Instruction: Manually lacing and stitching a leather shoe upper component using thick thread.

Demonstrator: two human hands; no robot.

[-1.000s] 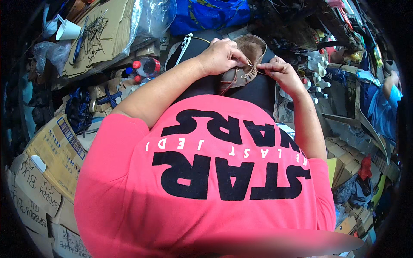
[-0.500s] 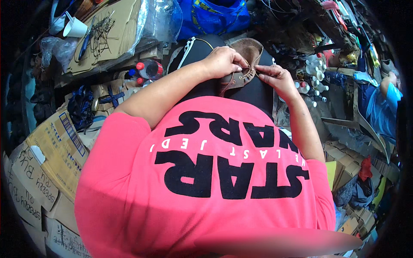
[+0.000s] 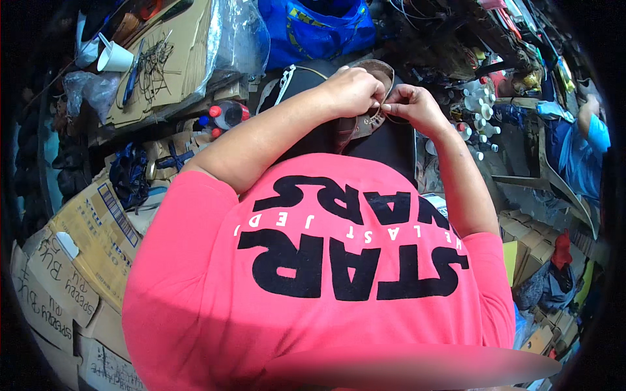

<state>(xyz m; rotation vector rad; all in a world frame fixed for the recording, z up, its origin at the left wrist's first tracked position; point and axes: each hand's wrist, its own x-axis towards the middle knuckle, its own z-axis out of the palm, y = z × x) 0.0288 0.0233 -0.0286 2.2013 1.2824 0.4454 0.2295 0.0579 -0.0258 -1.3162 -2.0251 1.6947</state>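
A brown leather shoe upper [image 3: 356, 129] rests on my dark-clad lap, with a row of pale stitches [image 3: 375, 120] across its middle. My left hand [image 3: 355, 92] is closed at its upper left, fingers curled down on the leather by the stitches; its fingertips are partly hidden. From the right, my right hand [image 3: 417, 109] pinches thumb against forefinger close to my left fingertips. A thin cord [image 3: 395, 122] loops beneath it and seems to run into that pinch. Behind the hands, the curved back rim of the upper stands up.
Left: flat cardboard [image 3: 186, 62] carrying wire-like strands, a white cup [image 3: 116, 57], and a red-capped bottle [image 3: 228, 116]. Ahead lies a blue bag [image 3: 319, 29]. White bottles [image 3: 479, 104] cluster on the right; beyond them is another person in a blue shirt [image 3: 583, 156]. Cardboard boxes [image 3: 98, 228] lie lower left.
My right hand has turned and lifted slightly, its pinch now nearer my left fingertips. My left hand has shifted a little to the right over the leather, covering more of it.
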